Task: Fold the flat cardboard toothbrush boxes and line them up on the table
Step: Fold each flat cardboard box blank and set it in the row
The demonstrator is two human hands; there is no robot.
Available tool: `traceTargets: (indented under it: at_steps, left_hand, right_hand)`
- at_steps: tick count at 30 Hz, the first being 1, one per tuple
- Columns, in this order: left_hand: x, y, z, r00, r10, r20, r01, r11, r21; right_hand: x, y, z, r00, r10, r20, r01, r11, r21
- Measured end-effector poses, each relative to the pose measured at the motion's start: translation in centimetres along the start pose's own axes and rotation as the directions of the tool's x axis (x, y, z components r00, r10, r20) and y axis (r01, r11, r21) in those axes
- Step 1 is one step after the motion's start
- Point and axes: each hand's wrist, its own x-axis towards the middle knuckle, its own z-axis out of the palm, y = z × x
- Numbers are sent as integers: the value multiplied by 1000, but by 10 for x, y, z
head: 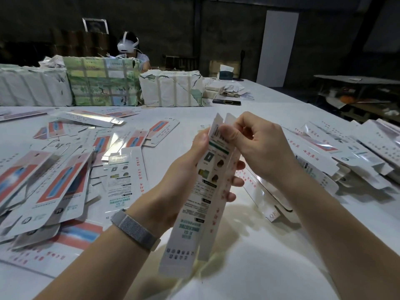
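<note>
between both hands, raised above the table (pixel 249 267), one toothbrush box (pixel 201 202) runs long axis away from the body, far end tilted up. left hand (pixel 184 167) grips its midsection; right hand (pixel 257 146) pinches the far-end flap (pixel 229 121), likely closing it next.

Two bare forearms, one wristband

Both arms come in sleeveless — no cuff or fabric shows anywhere from the fingers back to the lower edge of the view. The left hand (pixel 184 180) has a band (pixel 135 229) well behind its fingers, at the wrist: a flat strap of fine silvery-grey metal mesh, wrapped snugly, with a paler smooth end piece at its lower edge. The right hand (pixel 259 148) wears nothing — no ring, band or glove shows.
</note>
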Motion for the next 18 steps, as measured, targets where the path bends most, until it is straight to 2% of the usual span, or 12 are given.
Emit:
traceTargets:
  at_steps: [4,7,9,11,15,18]
  left_hand:
    - [2,-1,0,995,68,-66,-64,996,65]
    - [-3,-7,2,987,93,-133,-86,994,61]
    - [1,-9,4,978,130,-165,-121,991,62]
    - [4,-10,4,969,172,-177,-164,985,57]
    - [3,-11,1,943,234,-238,-247,969,-26]
    - [2,-11,-1,936,235,-261,-245,969,-6]
  right_hand:
    - [4,4,-5,999,-42,6,42,997,-72]
    - [3,5,-2,997,-54,-63,52,998,-31]
    - [1,6,2,993,-9,-116,18,997,80]
    - [-1,6,7,992,61,-107,-33,967,252]
    - [-7,1,19,986,129,104,-165,823,543]
    - [-11,-3,25,983,114,145,-177,797,578]
